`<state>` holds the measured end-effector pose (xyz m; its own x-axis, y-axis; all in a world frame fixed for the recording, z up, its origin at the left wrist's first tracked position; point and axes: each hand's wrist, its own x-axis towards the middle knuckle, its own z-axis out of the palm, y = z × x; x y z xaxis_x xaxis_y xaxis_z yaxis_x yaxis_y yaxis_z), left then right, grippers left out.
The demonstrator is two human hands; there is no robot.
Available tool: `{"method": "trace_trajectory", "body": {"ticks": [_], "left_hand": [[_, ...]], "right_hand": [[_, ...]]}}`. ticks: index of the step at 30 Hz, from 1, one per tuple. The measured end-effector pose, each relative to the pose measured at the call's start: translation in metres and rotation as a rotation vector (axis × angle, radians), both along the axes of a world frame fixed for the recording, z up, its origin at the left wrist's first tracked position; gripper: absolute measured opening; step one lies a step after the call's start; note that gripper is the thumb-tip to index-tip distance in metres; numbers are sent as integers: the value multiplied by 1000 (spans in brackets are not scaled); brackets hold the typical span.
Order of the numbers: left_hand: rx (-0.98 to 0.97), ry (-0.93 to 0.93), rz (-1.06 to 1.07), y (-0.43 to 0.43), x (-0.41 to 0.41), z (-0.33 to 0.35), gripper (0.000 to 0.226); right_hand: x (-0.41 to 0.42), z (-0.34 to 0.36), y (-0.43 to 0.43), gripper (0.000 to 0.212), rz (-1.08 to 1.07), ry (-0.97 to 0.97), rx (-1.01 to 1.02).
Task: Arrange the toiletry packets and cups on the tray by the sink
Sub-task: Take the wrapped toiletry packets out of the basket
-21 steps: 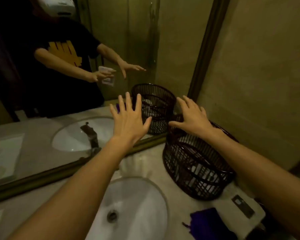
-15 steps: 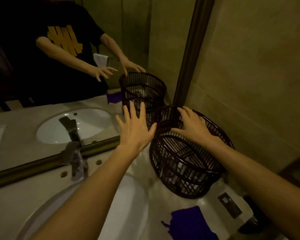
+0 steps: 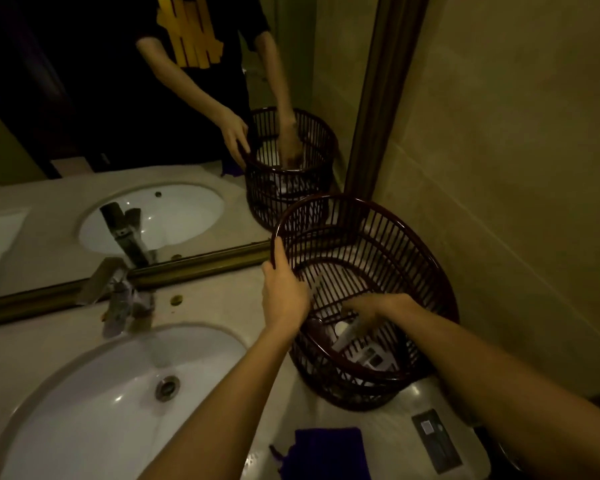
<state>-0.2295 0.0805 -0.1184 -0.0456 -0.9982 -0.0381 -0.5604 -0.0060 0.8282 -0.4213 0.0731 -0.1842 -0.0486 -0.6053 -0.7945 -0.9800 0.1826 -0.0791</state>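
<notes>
1. Risk — the basket is light and open-slatted, and leans toward the left hand. If that hand's hold on the rim slips as the right hand pulls up, it could tip or slide toward the sink.
2. Risk: dim light, motion blur. The right hand may catch a slat or drop the white tube back among the packets.
3. Left hand: thumb over the rim, fingers closed on the outer wall, forearm reaching forward.
4. Right hand: sunk inside the basket, fingers curled toward the tube; whether it has hold of it, cannot tell.
5. Packets lie on the basket floor, just below the right hand.
</notes>
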Motion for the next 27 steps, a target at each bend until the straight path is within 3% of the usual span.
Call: {"method": "trace_trajectory", "body": {"ticks": [4,8,13,16,19,23,27], "left_hand": [[-13,-31,16,-5,-3,-8,82],[-11,-19,26,-8,-2,-12,85],[-41,2,13,-9,-1,-17,84],[-43,5,6,-10,0,-18,85],[-37,-19,-9,-10,1,-18,87],[-47,-24,-4,-7,1,-14,72],[-40,5,-34,-5,2,-13,68]], "right_hand": [[9,-25,-10,74,-27,-89,317],[24,-36,-13,36,3,-113,366],[17,-27,-23,32,-87,-166,158],[16,-13,-31,39,-162,-174,-141],[11,-1,-37,23,-157,-138,-437],[3,20,-40,11,-325,-438,-681],[6,46,-31,35,-564,-883,-755]]}}
